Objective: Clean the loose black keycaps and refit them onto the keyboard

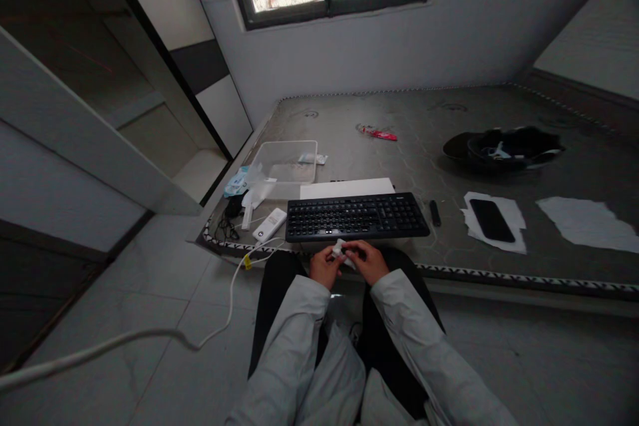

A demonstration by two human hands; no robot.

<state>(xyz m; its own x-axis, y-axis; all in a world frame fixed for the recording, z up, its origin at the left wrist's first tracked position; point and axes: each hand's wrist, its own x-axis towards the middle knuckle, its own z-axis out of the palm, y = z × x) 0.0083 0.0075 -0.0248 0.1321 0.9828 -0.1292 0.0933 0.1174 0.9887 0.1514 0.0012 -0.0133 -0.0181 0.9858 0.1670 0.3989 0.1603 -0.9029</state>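
Note:
My left hand point(325, 269) and my right hand point(368, 261) meet just in front of the keyboard, above my lap. Between the fingers of both is a small crumpled white piece point(339, 247), which looks like tissue; a bit of white also shows under the right fingers. Both hands are closed on it, the fingertips pinched. Directly beyond them lies a black keyboard point(357, 215) along the edge of the mattress-like surface. Behind its upper edge a flat white strip point(349, 188) sticks out.
Left of the keyboard are a white power strip point(269, 225) with its cable, a clear plastic box point(284, 176) and a blue packet point(236, 181). To the right lie a small black stick point(434, 213), a phone point(492, 220) on white paper, another paper sheet point(589, 221) and a black cap point(504, 148). A red wrapper point(382, 134) is farther back.

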